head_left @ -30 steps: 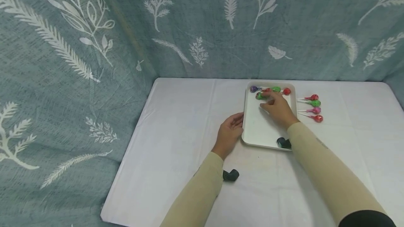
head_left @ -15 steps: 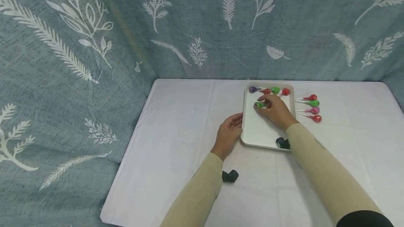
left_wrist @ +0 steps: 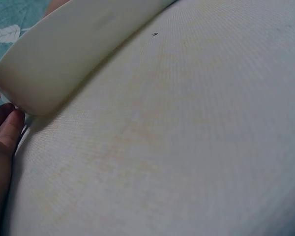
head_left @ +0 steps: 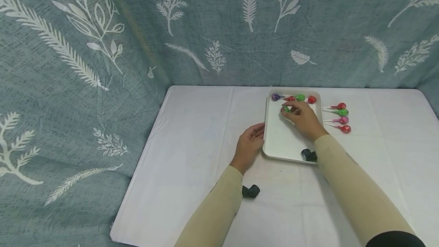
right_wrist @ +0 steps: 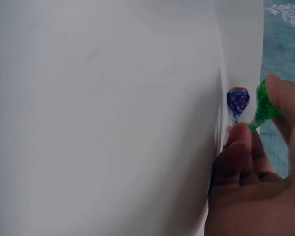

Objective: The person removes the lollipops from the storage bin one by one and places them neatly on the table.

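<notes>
My right hand (head_left: 302, 119) is over the upper part of a white tray (head_left: 281, 144), pinching a green-wrapped lollipop (head_left: 284, 109). In the right wrist view the thumb and fingers hold that green lollipop (right_wrist: 263, 104) close to a purple lollipop (right_wrist: 238, 101). Along the tray's far side lie the purple lollipop (head_left: 275, 97), a red one (head_left: 290, 98), a green one (head_left: 300, 97) and another red one (head_left: 311, 100). At the tray's left edge, my left hand (head_left: 248, 146) touches the side with fingers mostly straight. The left wrist view has its fingers (left_wrist: 11, 125) against the tray's corner (left_wrist: 34, 93).
Right of the tray, several lollipops lie in a column, among them a pink one (head_left: 343, 120) and a red one (head_left: 345, 129). A white cloth (head_left: 192, 144) covers the table. A patterned blue-green curtain (head_left: 219, 48) hangs behind and to the left.
The right hand has pinched the green lollipop, drawn it slightly toward the near side, then shifted it a little back toward the far row. My left hand stays at the tray's edge.
</notes>
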The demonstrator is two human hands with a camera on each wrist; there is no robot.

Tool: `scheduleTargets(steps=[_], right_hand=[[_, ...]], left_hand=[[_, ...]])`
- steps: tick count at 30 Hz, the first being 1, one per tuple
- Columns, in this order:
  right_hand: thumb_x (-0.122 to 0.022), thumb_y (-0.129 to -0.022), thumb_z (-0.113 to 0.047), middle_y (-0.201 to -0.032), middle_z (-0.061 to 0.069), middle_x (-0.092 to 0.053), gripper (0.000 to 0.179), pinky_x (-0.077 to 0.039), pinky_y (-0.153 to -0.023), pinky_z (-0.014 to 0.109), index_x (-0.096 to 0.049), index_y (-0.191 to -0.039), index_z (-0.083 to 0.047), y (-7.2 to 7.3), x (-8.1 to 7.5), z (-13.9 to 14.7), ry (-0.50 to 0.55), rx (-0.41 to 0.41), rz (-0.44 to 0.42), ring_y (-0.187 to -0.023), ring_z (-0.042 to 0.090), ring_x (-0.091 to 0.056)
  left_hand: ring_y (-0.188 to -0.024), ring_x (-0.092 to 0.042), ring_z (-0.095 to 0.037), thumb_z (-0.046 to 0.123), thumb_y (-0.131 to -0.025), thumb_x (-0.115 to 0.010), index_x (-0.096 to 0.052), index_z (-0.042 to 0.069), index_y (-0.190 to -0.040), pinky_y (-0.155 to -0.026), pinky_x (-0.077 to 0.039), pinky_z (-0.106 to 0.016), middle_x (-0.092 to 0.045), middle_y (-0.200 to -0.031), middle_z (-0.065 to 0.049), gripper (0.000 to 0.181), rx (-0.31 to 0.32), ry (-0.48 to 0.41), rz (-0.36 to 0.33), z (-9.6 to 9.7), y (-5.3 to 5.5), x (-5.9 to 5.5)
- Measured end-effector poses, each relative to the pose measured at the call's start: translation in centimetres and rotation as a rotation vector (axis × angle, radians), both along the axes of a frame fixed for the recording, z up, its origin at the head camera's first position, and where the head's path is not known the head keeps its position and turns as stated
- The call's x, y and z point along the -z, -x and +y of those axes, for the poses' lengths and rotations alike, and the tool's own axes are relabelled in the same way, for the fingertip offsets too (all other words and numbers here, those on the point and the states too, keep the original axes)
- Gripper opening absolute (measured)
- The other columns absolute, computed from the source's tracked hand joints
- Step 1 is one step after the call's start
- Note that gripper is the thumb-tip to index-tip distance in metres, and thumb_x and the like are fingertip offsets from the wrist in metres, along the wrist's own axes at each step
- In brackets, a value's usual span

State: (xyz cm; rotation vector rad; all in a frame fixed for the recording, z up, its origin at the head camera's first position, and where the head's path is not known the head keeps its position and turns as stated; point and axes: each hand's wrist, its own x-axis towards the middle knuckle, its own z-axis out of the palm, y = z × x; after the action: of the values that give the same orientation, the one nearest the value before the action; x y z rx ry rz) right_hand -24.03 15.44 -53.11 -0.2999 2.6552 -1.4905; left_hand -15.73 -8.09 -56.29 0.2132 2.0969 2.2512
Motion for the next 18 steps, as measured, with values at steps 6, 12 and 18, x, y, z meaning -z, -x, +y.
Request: scheduleTargets(steps=[6, 12, 18], right_hand=[[-0.072, -0.107, -0.017, -0.121, 0.017, -0.059, 0.033, -0.053, -0.080, 0.034, -0.066, -0.138, -0.005, 0.0, -0.1, 0.0, 0.050, 0.060, 0.007, -0.101, 0.028, -0.057], [-0.072, -0.106, -0.014, -0.121, 0.015, -0.061, 0.037, -0.058, -0.065, 0.020, -0.058, -0.137, 0.002, 0.0, -0.4, 0.2, 0.203, 0.165, 0.003, -0.086, 0.017, -0.061], [-0.068, -0.107, -0.014, -0.118, 0.012, -0.062, 0.040, -0.061, -0.076, 0.020, -0.054, -0.140, 0.003, -0.2, -1.3, 1.2, 0.306, 0.179, -0.028, -0.092, 0.014, -0.065]], left_hand=[[-0.135, -0.063, -0.024, -0.010, -0.093, -0.057, -0.060, -0.003, -0.149, -0.112, -0.053, -0.030, -0.065, -0.147, -0.016, 0.057, 0.009, 0.011, 0.003, -0.1, 0.1, -0.1], [-0.133, -0.065, -0.024, -0.010, -0.092, -0.058, -0.061, -0.001, -0.148, -0.111, -0.054, -0.030, -0.065, -0.146, -0.016, 0.057, -0.001, 0.011, -0.014, 0.0, 0.0, -0.3], [-0.133, -0.065, -0.024, -0.010, -0.092, -0.058, -0.061, -0.001, -0.148, -0.111, -0.054, -0.030, -0.065, -0.146, -0.015, 0.056, -0.002, 0.014, -0.017, -0.1, -0.1, -0.3]])
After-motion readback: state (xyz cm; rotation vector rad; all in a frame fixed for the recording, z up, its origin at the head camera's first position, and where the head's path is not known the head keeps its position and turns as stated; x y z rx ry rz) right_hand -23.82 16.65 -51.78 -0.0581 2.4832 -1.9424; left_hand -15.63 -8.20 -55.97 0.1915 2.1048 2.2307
